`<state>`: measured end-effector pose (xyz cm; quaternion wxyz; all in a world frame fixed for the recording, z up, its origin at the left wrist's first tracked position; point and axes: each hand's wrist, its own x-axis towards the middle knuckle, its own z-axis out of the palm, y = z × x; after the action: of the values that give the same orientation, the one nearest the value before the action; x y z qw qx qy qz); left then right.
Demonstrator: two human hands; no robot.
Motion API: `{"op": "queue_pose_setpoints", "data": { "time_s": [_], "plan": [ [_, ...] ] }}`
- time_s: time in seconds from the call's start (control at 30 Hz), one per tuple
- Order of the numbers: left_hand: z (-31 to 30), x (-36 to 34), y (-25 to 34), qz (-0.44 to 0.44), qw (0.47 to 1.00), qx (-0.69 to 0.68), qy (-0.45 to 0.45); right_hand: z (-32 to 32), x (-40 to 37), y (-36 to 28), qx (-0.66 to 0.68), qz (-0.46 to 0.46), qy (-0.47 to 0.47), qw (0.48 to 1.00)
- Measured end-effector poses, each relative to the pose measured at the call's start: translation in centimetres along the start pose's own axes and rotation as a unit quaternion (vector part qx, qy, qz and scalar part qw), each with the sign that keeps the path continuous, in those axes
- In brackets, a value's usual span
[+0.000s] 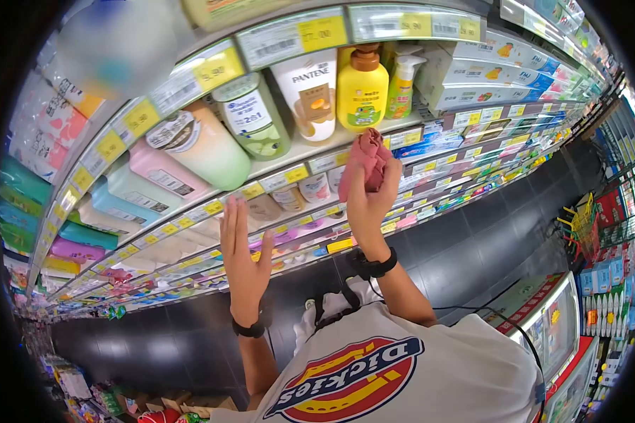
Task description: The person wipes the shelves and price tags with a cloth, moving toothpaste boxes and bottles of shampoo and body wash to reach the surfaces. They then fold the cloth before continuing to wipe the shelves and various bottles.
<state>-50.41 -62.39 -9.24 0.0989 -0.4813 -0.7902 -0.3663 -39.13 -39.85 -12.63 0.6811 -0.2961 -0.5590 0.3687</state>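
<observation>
A crumpled dusty-red cloth (365, 163) is bunched in my right hand (374, 201), just in front of the shelf edge. Right above it on the shelf stands a yellow pump bottle (362, 92) with a brown top. My left hand (245, 261) is raised with its fingers stretched out and nothing in it, its fingertips close to the shelf's price strip (252, 190). Between the two hands, further back, stand a white Pantene bottle (310, 99) and a green-and-white bottle (252, 120). A peach-and-green bottle (208, 148) leans toward the front at the left.
Toothpaste boxes (483, 74) are stacked at the right of the shelf. Lower shelves hold several tubs and packets. Dark floor tiles (487, 225) run along the aisle. A glass-fronted cabinet (547, 321) stands at the right, and a yellow-and-green basket (578, 225) is beyond it.
</observation>
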Motion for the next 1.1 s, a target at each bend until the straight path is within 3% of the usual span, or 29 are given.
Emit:
{"op": "queue_pose_setpoints", "data": {
  "time_s": [0.03,0.13,0.17,0.3,0.4,0.57,0.7,0.77,0.83,0.87,0.93,1.1],
  "plan": [
    [-0.7,-0.5,-0.9,0.005,1.0,0.019,0.007,0.6,-0.8,-1.3,-0.072,-0.015,-0.013,0.997],
    [-2.7,-1.5,-4.5,0.012,0.998,0.066,0.023,2.5,-3.6,-2.5,-0.074,-0.104,-0.145,0.981],
    [-3.3,-1.6,-5.5,0.013,0.997,0.074,0.022,2.9,-4.7,-3.2,-0.01,-0.012,-0.205,0.979],
    [-5.5,-2.3,-8.0,0.02,0.995,0.091,0.017,2.4,-4.3,-2.1,-0.128,-0.113,-0.124,0.977],
    [-6.3,-2.2,-9.5,0.019,0.997,0.075,0.018,3.0,-3.6,-1.9,-0.094,-0.044,0.03,0.994],
    [-5.0,-2.1,-13.3,0.081,0.992,0.095,0.028,8.1,-10.2,-5.3,-0.066,-0.077,-0.137,0.985],
    [-4.8,-2.3,-13.7,0.097,0.993,0.066,0.032,7.7,-10.7,-6.5,-0.071,-0.097,-0.253,0.96],
    [-4.8,-2.3,-14.1,0.094,0.993,0.07,0.025,6.6,-10.4,-4.8,-0.06,0.023,-0.159,0.985],
    [-5.1,-2.3,-14.0,0.096,0.994,0.051,0.026,6.7,-8.8,-4.8,-0.023,0.032,-0.005,0.999],
    [-5.2,-2.3,-13.9,0.098,0.994,0.043,0.024,7.2,-8.5,-4.6,0.069,0.062,0.038,0.995],
    [-5.4,-2.3,-13.8,0.092,0.995,0.038,0.018,8.3,-9.4,-5.6,0.076,0.115,0.025,0.99],
    [-6.3,-2.2,-13.9,0.104,0.994,0.027,-0.004,10.2,-13.5,-5.5,-0.042,0.032,-0.134,0.99]
  ]
}}
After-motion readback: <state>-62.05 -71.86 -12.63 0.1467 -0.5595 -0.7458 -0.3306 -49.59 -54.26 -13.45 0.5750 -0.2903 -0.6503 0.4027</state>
